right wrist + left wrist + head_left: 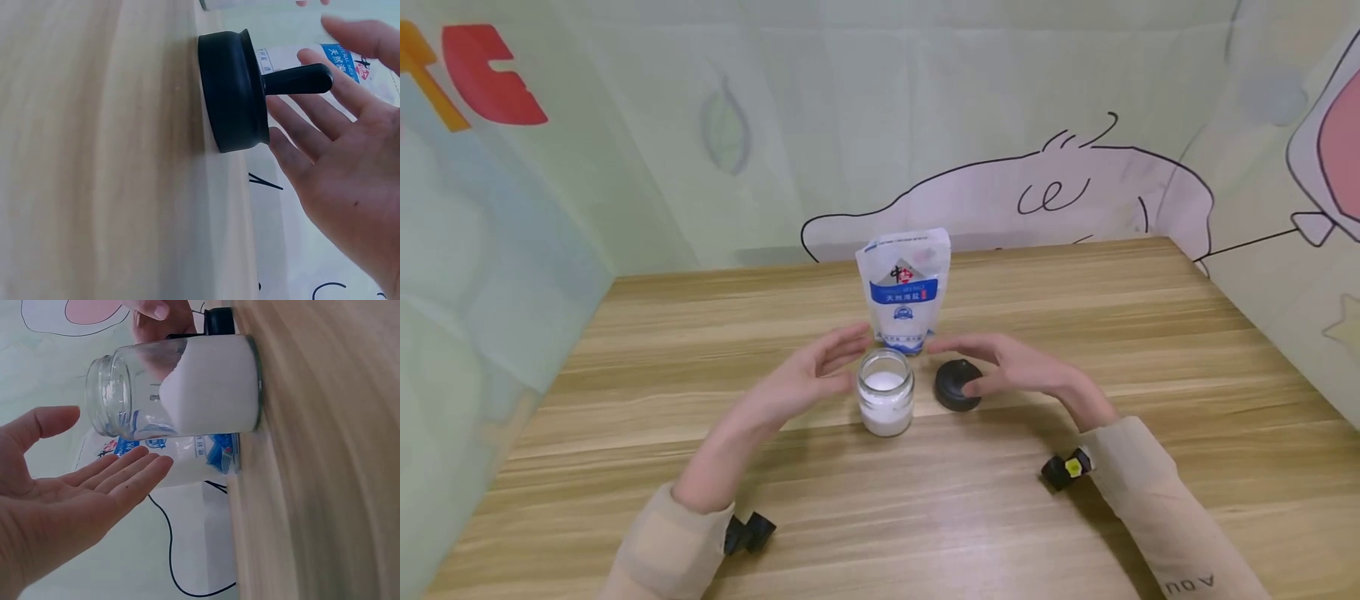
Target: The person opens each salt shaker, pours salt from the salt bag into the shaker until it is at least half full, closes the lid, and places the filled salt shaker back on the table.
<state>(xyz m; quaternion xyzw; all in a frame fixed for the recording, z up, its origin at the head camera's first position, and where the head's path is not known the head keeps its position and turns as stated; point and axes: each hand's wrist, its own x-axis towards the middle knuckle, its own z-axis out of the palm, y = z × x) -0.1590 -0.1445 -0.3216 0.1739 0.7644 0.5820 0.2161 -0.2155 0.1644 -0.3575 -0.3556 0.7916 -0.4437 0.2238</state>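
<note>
A glass jar [886,408] part filled with white salt stands uncovered on the wooden table. My left hand [811,375] is beside it on the left, fingers extended and thumb apart, holding nothing; the left wrist view shows a gap between this hand [81,487] and the glass [206,387]. To the jar's right lies a black lid [957,385] with an upright knob. My right hand [1011,364] is around the lid's far side, thumb over it in the head view. In the right wrist view the fingers [312,134] are loosely spread behind the lid [231,94], not gripping it.
Behind the jar a white and blue salt pouch [904,287] stands upright. A printed cloth backdrop [760,108] rises along the table's back and sides. Small black devices [749,533] are worn at both wrists. The wooden tabletop [700,333] extends to both sides.
</note>
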